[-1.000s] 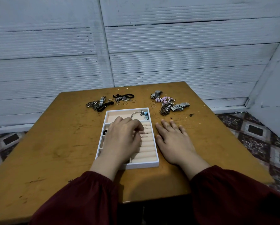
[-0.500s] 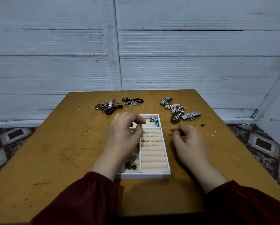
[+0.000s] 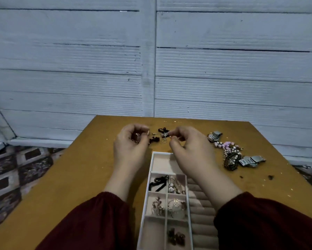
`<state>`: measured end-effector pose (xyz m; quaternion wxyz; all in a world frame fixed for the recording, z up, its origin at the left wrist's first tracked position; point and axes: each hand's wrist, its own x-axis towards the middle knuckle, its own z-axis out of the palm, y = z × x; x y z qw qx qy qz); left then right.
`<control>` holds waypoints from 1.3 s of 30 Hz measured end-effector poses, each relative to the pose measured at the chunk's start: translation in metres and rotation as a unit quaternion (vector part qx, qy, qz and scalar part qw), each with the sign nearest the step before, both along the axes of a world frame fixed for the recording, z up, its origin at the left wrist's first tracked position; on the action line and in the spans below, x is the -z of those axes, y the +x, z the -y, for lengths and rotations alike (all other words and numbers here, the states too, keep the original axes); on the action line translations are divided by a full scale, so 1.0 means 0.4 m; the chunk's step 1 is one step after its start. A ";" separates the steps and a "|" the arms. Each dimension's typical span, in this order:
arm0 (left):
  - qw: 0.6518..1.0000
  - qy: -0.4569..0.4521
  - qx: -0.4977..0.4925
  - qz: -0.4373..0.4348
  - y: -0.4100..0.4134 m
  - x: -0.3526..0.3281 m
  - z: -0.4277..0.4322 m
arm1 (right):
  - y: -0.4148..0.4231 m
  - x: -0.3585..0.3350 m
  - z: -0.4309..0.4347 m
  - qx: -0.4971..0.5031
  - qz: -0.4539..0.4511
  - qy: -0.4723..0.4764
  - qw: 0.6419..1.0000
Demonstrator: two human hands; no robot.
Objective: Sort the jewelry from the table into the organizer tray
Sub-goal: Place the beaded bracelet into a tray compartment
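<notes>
The white organizer tray (image 3: 150, 181) lies on the table in front of me, with small compartments holding a black cord, charms and rings, and padded ring rolls on its right side. Beyond its far end sits a small heap of jewelry (image 3: 160, 136) with black cord and thin silver rings. My left hand (image 3: 131, 143) curls round a small piece at the heap's left side. At the heap's right side, my right hand (image 3: 189, 150) pinches a tiny silver piece between thumb and fingertips.
A second heap lies at the right of the wooden table (image 3: 83, 177): a silver watch (image 3: 213, 136), pink beads (image 3: 225, 145), a dark ornate bracelet (image 3: 232, 160) and another metal watch (image 3: 251, 161). A white panelled wall stands behind the table; patterned floor tiles show at both sides.
Both hands have moved forward from beside the tray to the jewelry heap beyond it and closed on small pieces. The camera has tilted and moved closer to the table.
</notes>
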<state>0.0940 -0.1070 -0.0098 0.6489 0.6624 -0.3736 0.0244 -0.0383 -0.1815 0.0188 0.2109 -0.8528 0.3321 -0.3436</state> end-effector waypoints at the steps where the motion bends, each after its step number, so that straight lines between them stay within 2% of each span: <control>1: 1.000 -0.008 -0.011 -0.012 0.020 0.006 0.008 | 0.022 -0.005 0.009 -0.004 -0.021 -0.003 1.000; 9: 0.995 0.009 -0.063 -0.072 0.159 0.087 0.056 | 0.183 -0.004 0.093 -0.040 -0.142 -0.025 0.989; 17: 0.990 0.021 -0.102 -0.094 0.218 0.100 0.063 | 0.273 0.024 0.161 -0.054 -0.295 -0.112 0.947; 24: 0.989 0.046 -0.113 -0.087 0.213 0.092 0.056 | 0.279 0.051 0.162 -0.053 -0.351 -0.146 0.923; 29: 0.988 0.061 -0.116 -0.076 0.207 0.089 0.057 | 0.272 0.051 0.161 -0.053 -0.351 -0.171 0.919; 33: 0.990 0.067 -0.102 -0.073 0.204 0.087 0.055 | 0.256 0.037 0.162 -0.055 -0.311 -0.161 0.935; 37: 0.990 0.111 0.000 -0.091 0.208 0.092 0.061 | 0.245 0.019 0.174 -0.056 -0.267 -0.140 0.952; 39: 0.983 0.163 0.018 -0.077 0.207 0.091 0.058 | 0.239 0.009 0.175 -0.057 -0.240 -0.119 0.962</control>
